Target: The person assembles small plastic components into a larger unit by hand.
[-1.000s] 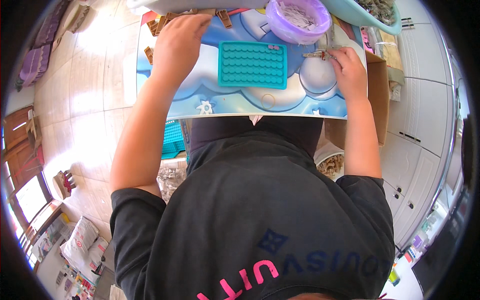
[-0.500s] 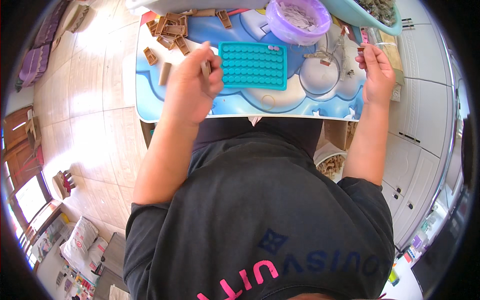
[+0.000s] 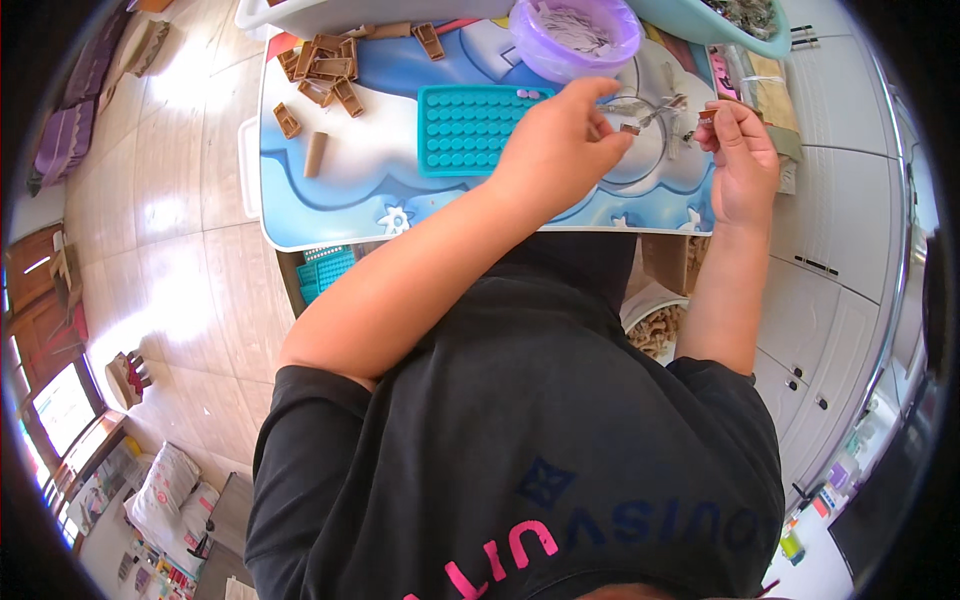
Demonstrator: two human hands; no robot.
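Observation:
My left hand (image 3: 556,146) is over the right edge of the teal tray of round cups (image 3: 465,130). Its thumb and index finger stand apart while the other fingers curl in, hiding whatever they hold. Close to its thumb, a small brown piece (image 3: 630,129) lies with thin grey strands (image 3: 678,130) on the table. My right hand (image 3: 745,165), beyond the strands, pinches a small reddish-brown piece (image 3: 707,117) between thumb and fingers. Two pale purple bits (image 3: 528,94) sit in the tray's far right corner.
Brown open cases (image 3: 330,65) are heaped at the far left, near a tan tube (image 3: 315,155). A purple lined basin (image 3: 575,45) of pale strips stands at the back. Further right are a pale teal tub (image 3: 735,30) and bundled packets (image 3: 768,90). Cabinets (image 3: 835,200) border the right.
My left hand has swung right across the tray, its index finger and thumb spreading. The tan piece seen in its fingers is out of sight. My right hand stays nearly in place, still pinching.

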